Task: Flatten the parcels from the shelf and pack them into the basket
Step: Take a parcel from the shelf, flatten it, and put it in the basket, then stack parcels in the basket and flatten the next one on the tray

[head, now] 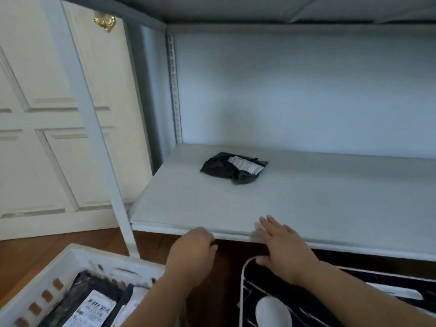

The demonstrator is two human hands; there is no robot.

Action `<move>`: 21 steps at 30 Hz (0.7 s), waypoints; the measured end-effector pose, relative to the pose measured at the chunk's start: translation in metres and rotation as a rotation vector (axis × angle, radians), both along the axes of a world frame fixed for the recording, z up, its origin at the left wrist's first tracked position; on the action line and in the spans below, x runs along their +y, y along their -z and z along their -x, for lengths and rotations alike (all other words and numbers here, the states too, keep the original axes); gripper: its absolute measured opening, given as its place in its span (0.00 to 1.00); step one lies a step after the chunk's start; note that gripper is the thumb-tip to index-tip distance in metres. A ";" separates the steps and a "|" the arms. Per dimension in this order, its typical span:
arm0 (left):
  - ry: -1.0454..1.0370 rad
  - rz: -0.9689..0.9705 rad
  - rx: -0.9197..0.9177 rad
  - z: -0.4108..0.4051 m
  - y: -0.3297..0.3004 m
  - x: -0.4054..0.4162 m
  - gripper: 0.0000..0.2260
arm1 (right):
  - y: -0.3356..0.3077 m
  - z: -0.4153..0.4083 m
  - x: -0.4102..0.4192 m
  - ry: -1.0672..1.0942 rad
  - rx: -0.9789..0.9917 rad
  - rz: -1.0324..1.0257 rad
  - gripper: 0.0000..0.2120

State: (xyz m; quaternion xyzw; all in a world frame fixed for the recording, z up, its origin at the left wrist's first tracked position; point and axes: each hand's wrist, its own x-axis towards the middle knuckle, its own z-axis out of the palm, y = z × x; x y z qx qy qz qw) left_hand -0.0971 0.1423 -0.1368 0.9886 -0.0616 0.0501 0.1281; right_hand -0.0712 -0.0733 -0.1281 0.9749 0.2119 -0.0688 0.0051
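One crumpled black parcel (232, 168) with a white label lies alone on the white shelf board (306, 204), toward its back left. My left hand (193, 253) hovers at the shelf's front edge with fingers curled, holding nothing. My right hand (283, 246) is spread flat, fingertips over the shelf's front lip. Both hands are well short of the parcel. At the lower left stands the white slotted basket (70, 263), with black parcels (94, 300) and their white labels lying inside.
A white shelf upright (99, 138) slants between the basket and the shelf. A cream panelled door (47, 114) is on the left. Wooden floor (28, 253) shows below. A white wire and a white round object (271, 310) lie on a dark patterned surface at lower right.
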 end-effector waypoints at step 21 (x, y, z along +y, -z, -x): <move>-0.034 -0.342 0.189 -0.201 -0.006 -0.112 0.19 | 0.008 -0.066 -0.083 0.131 0.030 0.175 0.20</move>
